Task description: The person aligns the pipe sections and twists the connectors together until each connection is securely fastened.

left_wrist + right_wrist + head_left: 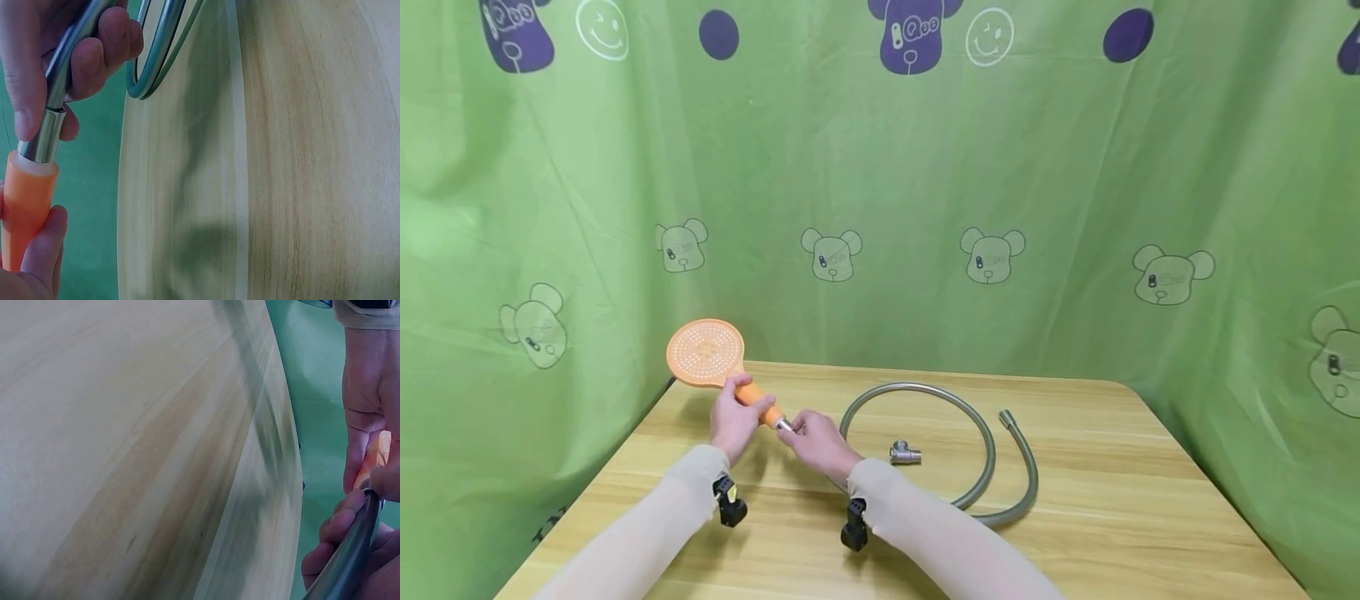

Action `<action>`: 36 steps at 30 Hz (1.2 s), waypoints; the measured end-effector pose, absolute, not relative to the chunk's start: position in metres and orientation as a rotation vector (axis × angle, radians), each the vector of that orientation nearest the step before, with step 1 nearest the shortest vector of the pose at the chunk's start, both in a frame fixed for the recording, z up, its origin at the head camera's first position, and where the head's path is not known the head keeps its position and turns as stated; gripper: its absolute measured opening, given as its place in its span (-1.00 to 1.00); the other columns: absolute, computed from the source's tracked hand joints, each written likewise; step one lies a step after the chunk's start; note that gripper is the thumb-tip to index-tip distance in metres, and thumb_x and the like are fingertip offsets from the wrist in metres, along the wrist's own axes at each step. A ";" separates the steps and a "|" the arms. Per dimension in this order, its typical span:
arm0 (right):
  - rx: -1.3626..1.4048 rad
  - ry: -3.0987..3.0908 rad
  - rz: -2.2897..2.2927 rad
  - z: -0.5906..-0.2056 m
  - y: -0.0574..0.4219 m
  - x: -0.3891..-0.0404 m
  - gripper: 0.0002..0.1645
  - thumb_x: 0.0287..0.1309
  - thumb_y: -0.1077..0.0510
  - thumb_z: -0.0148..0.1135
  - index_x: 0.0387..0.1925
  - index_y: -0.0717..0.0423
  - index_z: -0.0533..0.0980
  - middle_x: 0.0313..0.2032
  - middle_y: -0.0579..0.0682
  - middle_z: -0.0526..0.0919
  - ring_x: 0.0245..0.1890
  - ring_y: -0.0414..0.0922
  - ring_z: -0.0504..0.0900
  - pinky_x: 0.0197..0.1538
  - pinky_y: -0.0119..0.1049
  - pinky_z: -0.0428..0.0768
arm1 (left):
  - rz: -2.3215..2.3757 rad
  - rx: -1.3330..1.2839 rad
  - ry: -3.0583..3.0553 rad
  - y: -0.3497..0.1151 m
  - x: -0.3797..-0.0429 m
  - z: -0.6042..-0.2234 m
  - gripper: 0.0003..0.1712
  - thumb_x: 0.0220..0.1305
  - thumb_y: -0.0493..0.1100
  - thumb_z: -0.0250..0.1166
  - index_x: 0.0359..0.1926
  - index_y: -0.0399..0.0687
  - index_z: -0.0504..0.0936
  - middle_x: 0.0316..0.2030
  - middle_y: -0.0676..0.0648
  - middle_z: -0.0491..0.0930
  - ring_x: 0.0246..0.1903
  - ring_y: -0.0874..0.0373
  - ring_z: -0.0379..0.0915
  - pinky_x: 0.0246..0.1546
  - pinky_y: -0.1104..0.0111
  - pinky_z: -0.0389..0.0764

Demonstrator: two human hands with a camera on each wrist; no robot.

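An orange shower head [705, 352] with a round perforated face is held up over the far left part of the table. My left hand [735, 419] grips its orange handle [28, 200], thumb along one side. Just below, my right hand [822, 443] holds the end of a grey metal shower hose [69, 56] with thumb and fingers. The hose's silver connector [45, 137] meets the base of the handle, in line with it. How far it is threaded on, I cannot tell. In the right wrist view, fingers wrap the hose [350, 556] close to the joint.
The hose loops over the wooden table [1112, 500], its other end fitting [1007, 418] lying to the right. Inside the loop lies a small metal T-shaped fitting [906, 453]. A green patterned curtain [910, 167] hangs behind and at both sides.
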State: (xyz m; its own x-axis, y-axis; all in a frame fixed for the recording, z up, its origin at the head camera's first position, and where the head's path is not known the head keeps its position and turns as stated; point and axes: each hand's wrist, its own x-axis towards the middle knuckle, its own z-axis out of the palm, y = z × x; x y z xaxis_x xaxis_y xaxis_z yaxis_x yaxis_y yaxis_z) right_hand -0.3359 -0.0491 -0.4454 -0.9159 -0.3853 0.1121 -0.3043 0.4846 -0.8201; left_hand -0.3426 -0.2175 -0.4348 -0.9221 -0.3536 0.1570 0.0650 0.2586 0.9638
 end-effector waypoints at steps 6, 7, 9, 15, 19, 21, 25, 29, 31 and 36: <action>-0.662 2.618 -1.416 -0.445 -0.050 -0.336 -0.55 0.45 -0.08 0.10 -0.26 0.22 0.65 -0.62 -0.14 0.43 -0.66 -0.24 0.31 -0.65 -0.40 0.27 | -1.746 0.256 -2.167 -0.218 -0.342 -0.435 -0.33 0.21 -0.29 0.41 0.30 -0.18 0.35 0.10 -0.31 0.45 -0.20 0.06 0.53 -0.34 0.50 0.67; -0.669 2.618 -1.415 -0.445 -0.050 -0.336 -0.53 0.46 -0.09 0.09 -0.26 0.23 0.65 -0.63 -0.14 0.42 -0.67 -0.24 0.30 -0.64 -0.40 0.26 | -1.745 0.254 -2.167 -0.219 -0.342 -0.435 -0.33 0.22 -0.28 0.41 0.31 -0.18 0.35 0.10 -0.31 0.44 -0.20 0.05 0.53 -0.34 0.50 0.67; -0.681 2.603 -1.430 -0.444 -0.050 -0.337 -0.54 0.47 -0.09 0.07 -0.21 0.23 0.65 -0.63 -0.14 0.42 -0.68 -0.24 0.29 -0.65 -0.40 0.25 | -1.740 0.253 -2.172 -0.219 -0.342 -0.435 -0.33 0.22 -0.28 0.41 0.31 -0.18 0.35 0.11 -0.31 0.44 -0.19 0.05 0.53 -0.34 0.50 0.67; -0.654 2.511 -1.515 -0.445 -0.049 -0.336 -0.70 0.47 -0.05 0.09 -0.13 0.12 0.44 -0.58 -0.13 0.48 -0.68 -0.24 0.31 -0.64 -0.41 0.25 | -1.677 0.265 -2.197 -0.219 -0.341 -0.434 -0.33 0.19 -0.26 0.44 0.29 -0.19 0.37 0.10 -0.32 0.48 -0.21 0.03 0.57 -0.36 0.47 0.67; -0.658 2.535 -1.504 -0.445 -0.049 -0.337 -0.74 0.49 -0.04 0.06 -0.20 0.08 0.40 -0.53 -0.11 0.49 -0.63 -0.23 0.34 -0.62 -0.40 0.29 | -1.634 0.274 -2.210 -0.218 -0.341 -0.433 -0.33 0.18 -0.24 0.45 0.28 -0.16 0.39 0.10 -0.31 0.51 -0.19 0.02 0.57 -0.36 0.49 0.66; -0.661 2.568 -1.471 -0.445 -0.050 -0.337 -0.74 0.51 -0.02 0.02 -0.22 0.09 0.42 -0.52 -0.09 0.50 -0.62 -0.23 0.35 -0.61 -0.40 0.31 | -1.628 0.273 -2.211 -0.217 -0.341 -0.433 -0.34 0.19 -0.24 0.45 0.28 -0.16 0.39 0.10 -0.31 0.52 -0.18 0.01 0.57 -0.36 0.49 0.65; -0.664 2.623 -1.412 -0.443 -0.051 -0.338 -0.68 0.55 0.03 -0.09 -0.27 0.11 0.49 -0.51 -0.08 0.51 -0.61 -0.23 0.38 -0.61 -0.40 0.35 | -1.634 0.277 -2.209 -0.216 -0.341 -0.433 -0.34 0.19 -0.24 0.44 0.28 -0.16 0.39 0.09 -0.32 0.52 -0.18 0.00 0.57 -0.37 0.50 0.65; -0.689 2.642 -1.407 -0.442 -0.049 -0.336 -0.63 0.50 -0.04 0.00 -0.33 0.11 0.53 -0.55 -0.09 0.50 -0.63 -0.22 0.37 -0.63 -0.39 0.34 | -1.639 0.279 -2.203 -0.215 -0.340 -0.433 -0.35 0.19 -0.25 0.44 0.27 -0.17 0.39 0.09 -0.33 0.51 -0.18 0.00 0.58 -0.37 0.50 0.66; -0.718 2.650 -1.394 -0.443 -0.048 -0.335 -0.67 0.43 -0.05 0.13 -0.34 0.11 0.54 -0.57 -0.11 0.49 -0.64 -0.24 0.37 -0.64 -0.40 0.33 | -1.649 0.277 -2.198 -0.215 -0.340 -0.433 -0.34 0.19 -0.27 0.44 0.27 -0.18 0.39 0.09 -0.33 0.51 -0.18 0.00 0.58 -0.37 0.49 0.67; -0.777 2.652 -1.362 -0.446 -0.048 -0.337 -0.79 0.29 0.06 0.32 -0.32 0.12 0.55 -0.59 -0.14 0.47 -0.66 -0.27 0.36 -0.66 -0.44 0.33 | -1.695 0.273 -2.184 -0.215 -0.340 -0.433 -0.34 0.21 -0.29 0.41 0.30 -0.20 0.36 0.10 -0.34 0.48 -0.22 0.04 0.58 -0.34 0.48 0.69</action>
